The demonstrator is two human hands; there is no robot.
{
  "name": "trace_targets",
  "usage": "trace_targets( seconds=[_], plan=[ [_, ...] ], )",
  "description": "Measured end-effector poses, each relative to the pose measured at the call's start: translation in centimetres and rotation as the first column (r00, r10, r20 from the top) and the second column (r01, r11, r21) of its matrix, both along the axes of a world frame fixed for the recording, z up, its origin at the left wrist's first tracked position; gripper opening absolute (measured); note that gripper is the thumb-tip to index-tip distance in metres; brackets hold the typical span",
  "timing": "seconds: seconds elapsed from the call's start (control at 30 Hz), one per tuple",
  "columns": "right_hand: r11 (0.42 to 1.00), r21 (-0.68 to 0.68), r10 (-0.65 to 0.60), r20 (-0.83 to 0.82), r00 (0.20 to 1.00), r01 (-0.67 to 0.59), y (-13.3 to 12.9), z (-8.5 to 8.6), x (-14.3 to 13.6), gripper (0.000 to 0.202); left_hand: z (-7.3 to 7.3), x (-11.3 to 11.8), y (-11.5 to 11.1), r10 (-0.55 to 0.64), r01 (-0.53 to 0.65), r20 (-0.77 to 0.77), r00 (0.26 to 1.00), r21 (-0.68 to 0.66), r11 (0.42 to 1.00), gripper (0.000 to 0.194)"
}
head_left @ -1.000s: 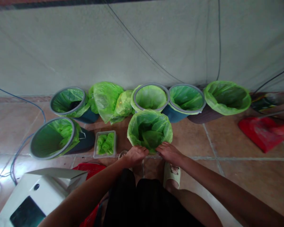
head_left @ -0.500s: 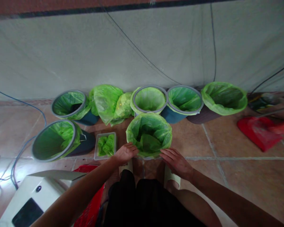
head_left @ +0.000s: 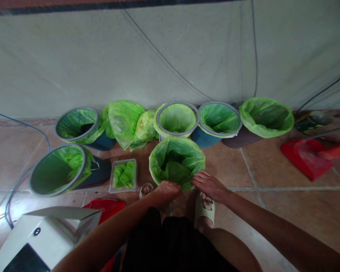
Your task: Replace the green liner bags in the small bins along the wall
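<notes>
In front of my feet stands a bin lined with a green bin liner [head_left: 177, 177], the liner folded out over its rim. My left hand [head_left: 167, 192] is closed on the liner at the near edge, its fingertips partly hidden. On the near right side of the same rim, my right hand [head_left: 210, 186] has its fingers wrapped over the liner. The bin's own wall is hidden under the liner and behind my hands. Touching or close behind it is another lined bin with a grey ring [head_left: 178, 118] around its top.
Lined bins [head_left: 220, 119] and a dark bin [head_left: 268, 117] line the wall. Filled green bags [head_left: 124, 121] sit left of them. A tray of folded liners [head_left: 124, 175], a tilted grey-ringed bin [head_left: 59, 170] and a white machine [head_left: 45, 234] are leftward. A red dustpan [head_left: 311, 158] lies right.
My left hand has slid right along the near rim, from the left side toward the front middle. My right hand stays at about the same place on the rim.
</notes>
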State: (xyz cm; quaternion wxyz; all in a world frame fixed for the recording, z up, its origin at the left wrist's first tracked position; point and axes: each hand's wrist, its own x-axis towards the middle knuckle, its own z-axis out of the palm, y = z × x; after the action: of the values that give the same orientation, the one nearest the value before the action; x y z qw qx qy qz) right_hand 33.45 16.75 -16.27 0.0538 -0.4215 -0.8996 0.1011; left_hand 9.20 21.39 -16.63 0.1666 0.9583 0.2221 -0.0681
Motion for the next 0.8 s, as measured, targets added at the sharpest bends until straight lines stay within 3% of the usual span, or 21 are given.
trace_targets(
  seconds=[0.1,0.23,0.4,0.53,0.63,0.73,0.8],
  plan=[
    [0.998,-0.031,0.051,0.035,0.998,-0.05,0.4,-0.7,-0.2,0.018,-0.9,-0.9,-0.4,-0.063,0.062,0.012,0.998,0.022,0.998,0.02],
    [0.998,-0.05,0.05,0.026,0.998,-0.049,0.5,-1.1,-1.3,0.018,-0.4,-1.8,0.1,-0.118,0.119,-0.012,0.993,0.044,0.992,0.011],
    [0.992,0.103,-0.07,-0.1,0.993,0.08,-1.2,-0.7,-2.0,0.029,0.7,-4.3,3.3,-0.159,0.163,-0.045,0.986,0.1,0.982,0.009],
    [0.967,0.172,-0.162,-0.164,0.973,0.19,-2.6,0.1,-0.4,0.031,1.5,-8.8,6.7,-0.057,0.065,-0.047,0.997,0.201,0.977,0.026],
    [0.963,0.176,-0.175,-0.175,0.969,0.206,-2.7,0.7,0.6,0.027,2.5,-11.2,7.0,0.114,-0.104,-0.021,0.993,0.268,0.958,0.045],
    [0.975,0.173,-0.113,-0.152,0.982,0.139,-2.2,1.3,-0.1,0.026,3.5,-10.6,5.0,0.275,-0.291,0.099,0.956,0.268,0.918,0.051],
    [0.98,0.185,-0.048,-0.135,0.99,0.073,-1.5,1.4,-1.2,0.027,3.7,-8.9,3.1,0.281,-0.315,0.183,0.942,0.197,0.928,0.046]
  ],
)
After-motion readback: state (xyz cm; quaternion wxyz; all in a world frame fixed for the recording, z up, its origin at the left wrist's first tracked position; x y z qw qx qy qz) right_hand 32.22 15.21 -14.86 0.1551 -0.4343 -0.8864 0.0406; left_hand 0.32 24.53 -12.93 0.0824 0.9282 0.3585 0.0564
